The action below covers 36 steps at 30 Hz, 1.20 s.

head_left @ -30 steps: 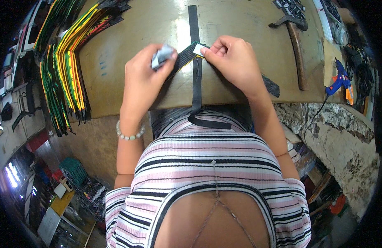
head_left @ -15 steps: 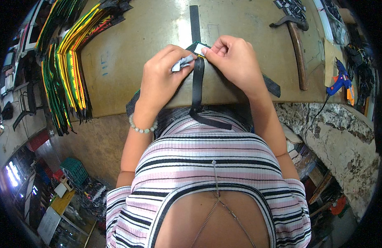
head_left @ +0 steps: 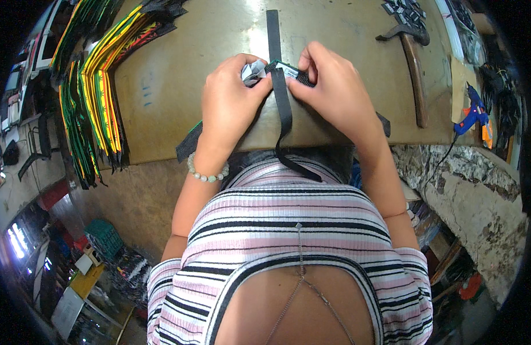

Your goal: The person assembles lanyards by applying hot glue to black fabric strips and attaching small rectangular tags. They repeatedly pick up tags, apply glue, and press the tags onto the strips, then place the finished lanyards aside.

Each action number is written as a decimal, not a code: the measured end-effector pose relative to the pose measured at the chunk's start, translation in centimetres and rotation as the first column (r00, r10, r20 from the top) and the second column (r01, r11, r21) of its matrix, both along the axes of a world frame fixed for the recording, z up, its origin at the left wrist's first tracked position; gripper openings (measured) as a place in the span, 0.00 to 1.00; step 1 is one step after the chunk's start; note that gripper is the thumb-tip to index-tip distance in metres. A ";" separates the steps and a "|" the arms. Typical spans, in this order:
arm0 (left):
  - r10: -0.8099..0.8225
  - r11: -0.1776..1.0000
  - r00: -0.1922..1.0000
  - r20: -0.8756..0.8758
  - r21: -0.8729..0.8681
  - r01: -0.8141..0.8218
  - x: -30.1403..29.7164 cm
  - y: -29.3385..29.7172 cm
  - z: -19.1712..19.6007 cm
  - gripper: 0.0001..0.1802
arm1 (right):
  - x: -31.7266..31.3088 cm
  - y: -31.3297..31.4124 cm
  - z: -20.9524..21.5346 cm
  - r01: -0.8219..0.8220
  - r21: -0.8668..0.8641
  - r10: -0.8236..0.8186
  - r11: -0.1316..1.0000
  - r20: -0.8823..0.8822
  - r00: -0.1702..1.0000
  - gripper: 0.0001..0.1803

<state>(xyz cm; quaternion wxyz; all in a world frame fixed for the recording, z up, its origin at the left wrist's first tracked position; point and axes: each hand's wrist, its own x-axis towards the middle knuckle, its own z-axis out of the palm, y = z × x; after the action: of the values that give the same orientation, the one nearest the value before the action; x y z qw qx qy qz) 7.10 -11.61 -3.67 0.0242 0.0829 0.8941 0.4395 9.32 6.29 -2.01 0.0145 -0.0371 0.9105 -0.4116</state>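
My left hand (head_left: 230,95) is closed, with crumpled white labels (head_left: 253,72) between its fingers and its thumb against a black strap (head_left: 273,34). The strap runs over the tabletop, between my hands and down to my lap. Behind it, a dark fabric band with green edging (head_left: 303,77) crosses sideways; its ends show beside my forearms. A small white label (head_left: 288,70) lies on the band at the crossing, just right of the strap. My right hand (head_left: 337,89) pinches the band there, thumb below and fingers curled above.
Stacks of bent green, yellow and red bands (head_left: 101,86) lie on the table (head_left: 173,109) at left. A hammer (head_left: 413,75) rests at right, below a pile of small dark pieces (head_left: 405,14). Beyond it is a blue glue gun (head_left: 471,112) with a cord.
My right thumb has come off the white label and now presses the band right of the strap. The strap's near part has straightened. My left hand has shifted slightly with its crumpled labels.
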 end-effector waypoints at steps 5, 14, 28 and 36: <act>0.000 1.000 0.998 -0.063 -0.030 -0.002 0.1 -0.1 -0.3 0.15 | -1.2 0.2 -0.1 -0.296 -0.106 0.271 0.949 -0.202 0.941 0.17; -0.008 0.991 0.994 -0.113 -0.133 -0.008 0.6 0.1 -0.5 0.17 | -8.1 1.6 -2.0 -0.315 -0.237 0.324 0.919 -0.002 0.946 0.11; -0.234 0.922 0.920 -0.315 -0.373 0.106 1.6 0.1 -0.6 0.15 | -13.1 1.8 -0.4 0.065 0.000 -0.059 0.998 -0.434 0.899 0.13; -0.190 0.946 0.905 -0.381 -0.318 0.065 1.7 0.2 -1.1 0.16 | 2.5 3.0 -2.5 -0.340 0.279 0.418 0.898 -0.300 0.858 0.25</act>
<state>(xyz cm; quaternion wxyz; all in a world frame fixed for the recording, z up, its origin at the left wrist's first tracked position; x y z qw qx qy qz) 8.77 -11.44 -4.81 -0.1211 0.2268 0.9278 0.2704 11.78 9.25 -4.52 -0.0635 -0.2879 0.9118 -0.2860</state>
